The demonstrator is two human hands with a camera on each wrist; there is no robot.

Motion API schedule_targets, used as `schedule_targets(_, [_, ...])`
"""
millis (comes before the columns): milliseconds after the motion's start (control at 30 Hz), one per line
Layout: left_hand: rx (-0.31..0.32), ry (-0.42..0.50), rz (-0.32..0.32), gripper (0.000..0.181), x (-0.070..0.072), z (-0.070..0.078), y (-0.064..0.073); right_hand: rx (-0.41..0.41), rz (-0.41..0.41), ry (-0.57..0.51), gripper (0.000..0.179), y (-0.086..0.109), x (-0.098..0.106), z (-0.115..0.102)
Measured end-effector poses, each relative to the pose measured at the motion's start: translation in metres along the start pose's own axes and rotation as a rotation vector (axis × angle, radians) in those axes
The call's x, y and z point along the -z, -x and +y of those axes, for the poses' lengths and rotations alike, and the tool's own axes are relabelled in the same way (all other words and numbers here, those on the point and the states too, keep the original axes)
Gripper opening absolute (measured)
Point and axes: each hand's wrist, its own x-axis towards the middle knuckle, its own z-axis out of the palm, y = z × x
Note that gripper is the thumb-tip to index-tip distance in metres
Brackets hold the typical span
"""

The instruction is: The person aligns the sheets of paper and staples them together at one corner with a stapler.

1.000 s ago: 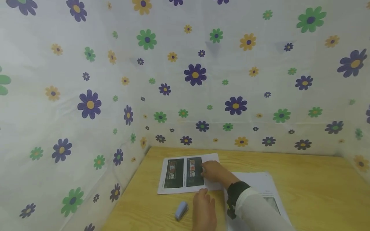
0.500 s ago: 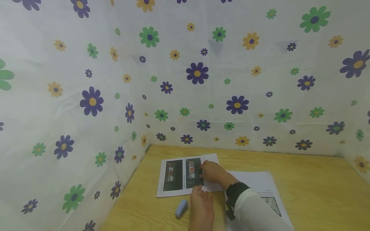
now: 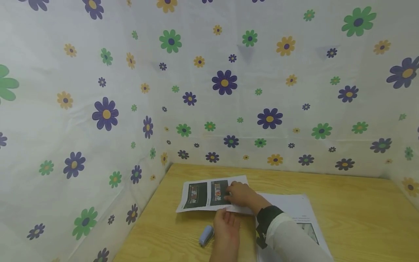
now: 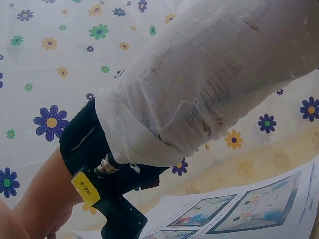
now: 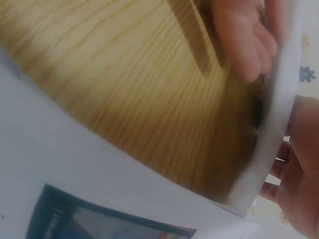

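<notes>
Printed white paper (image 3: 196,209) with two dark pictures lies at the back left of the table, its front edge raised over a shadow. My left hand (image 3: 227,229) grips that front edge, thumb on top. My right hand (image 3: 241,193), below a black wrist band and white sleeve, holds the paper near its right side, fingertips curled at the dark picture. In the right wrist view the left hand's fingers (image 5: 244,45) are beside the paper, which is seen nearly edge-on. The left wrist view mostly shows the right sleeve (image 4: 199,84) and band.
A small light-blue stapler-like object (image 3: 206,235) sits just left of my left hand. Another printed sheet or stack (image 3: 302,209) lies under the right forearm. The wooden table (image 3: 360,214) meets flowered curtains (image 3: 294,109) at the back and left.
My left hand has moved slightly forward to the paper's front edge and taken hold of it. That edge has risen from the table. The right hand has barely moved.
</notes>
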Motion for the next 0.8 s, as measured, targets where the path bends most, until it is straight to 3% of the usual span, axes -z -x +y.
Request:
schedule_targets(167, [-0.044, -0.074, -0.058, 0.071, 0.0033, -0.0026, -0.0042, -0.009, 0.006, -0.033, 0.032, -0.0003, -0.0018, 0.0002])
schedule_targets(433, [-0.126, -0.028, -0.118, 0.058, 0.0029, -0.0039, -0.0056, 0.029, 0.091, -0.045, 0.031, 0.0006, -0.0005, 0.0041])
schedule_targets(633, [-0.113, -0.084, -0.054, 0.065, 0.0039, -0.0043, -0.004, 0.0, 0.141, -0.099, 0.037, -0.0001, 0.0008, 0.0078])
schedule_targets(800, [-0.115, -0.105, -0.017, 0.061, 0.0057, -0.0049, -0.0068, -0.043, 0.13, -0.156, 0.043, 0.0007, 0.0025, 0.0079])
